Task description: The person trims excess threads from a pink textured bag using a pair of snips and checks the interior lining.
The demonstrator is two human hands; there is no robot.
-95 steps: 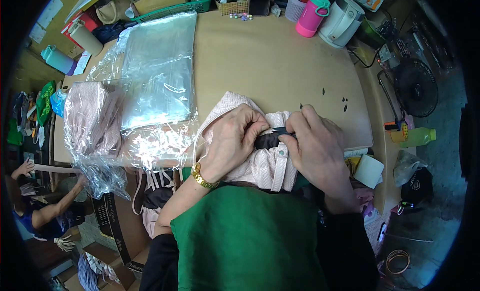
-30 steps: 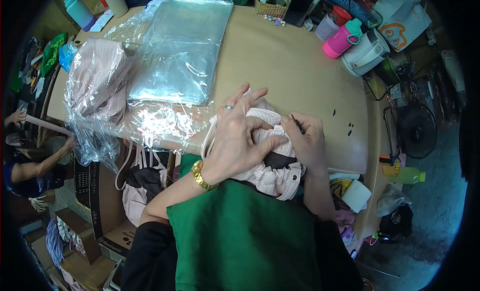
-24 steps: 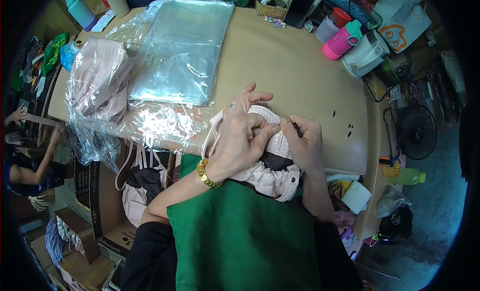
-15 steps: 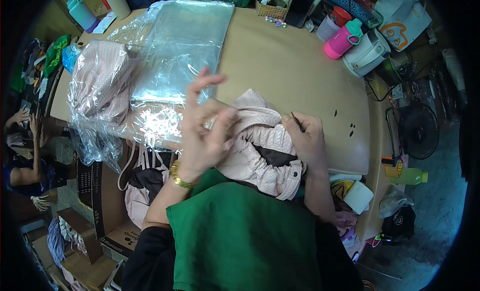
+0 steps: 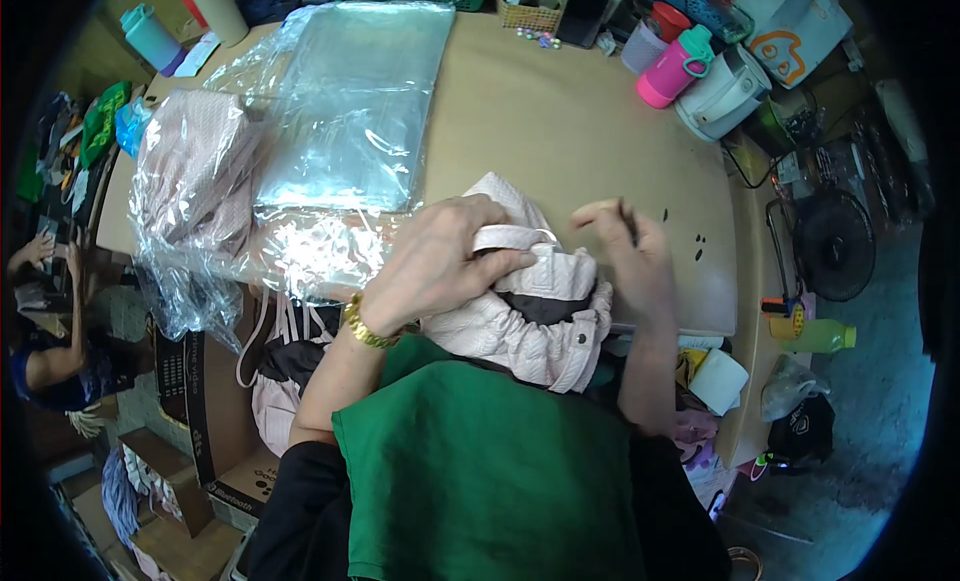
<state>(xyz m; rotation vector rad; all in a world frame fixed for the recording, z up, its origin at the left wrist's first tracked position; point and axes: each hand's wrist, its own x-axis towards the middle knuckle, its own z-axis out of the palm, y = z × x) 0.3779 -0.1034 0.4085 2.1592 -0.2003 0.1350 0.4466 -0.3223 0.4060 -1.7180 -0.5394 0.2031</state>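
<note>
My left hand [image 5: 440, 266] grips a strap of a quilted pale pink bag [image 5: 525, 341], which has a dark opening and a snap, on the table's front edge. My right hand [image 5: 630, 261] is raised just right of the bag, apart from it and a little blurred, fingers curled around a small dark tool [image 5: 628, 223] that is mostly hidden. A green cloth [image 5: 480, 461] covers my lap. Clear plastic sleeves [image 5: 345, 101] lie at the table's back left, beside a pink quilted item [image 5: 195, 171] in plastic wrap.
Bottles [image 5: 150, 36], baskets [image 5: 530, 11], a pink flask [image 5: 675, 66] and a kettle [image 5: 722, 93] line the table [image 5: 560, 111]'s back. A black fan [image 5: 835, 246] and yellow-green bottle [image 5: 825, 336] are at right. Cardboard boxes [image 5: 175, 481] sit lower left. A co-worker [image 5: 55, 351] is at far left.
My left hand has left its raised, spread pose and gone back onto the bag's strap. My right hand has let go of the bag and moved up and right from it.
</note>
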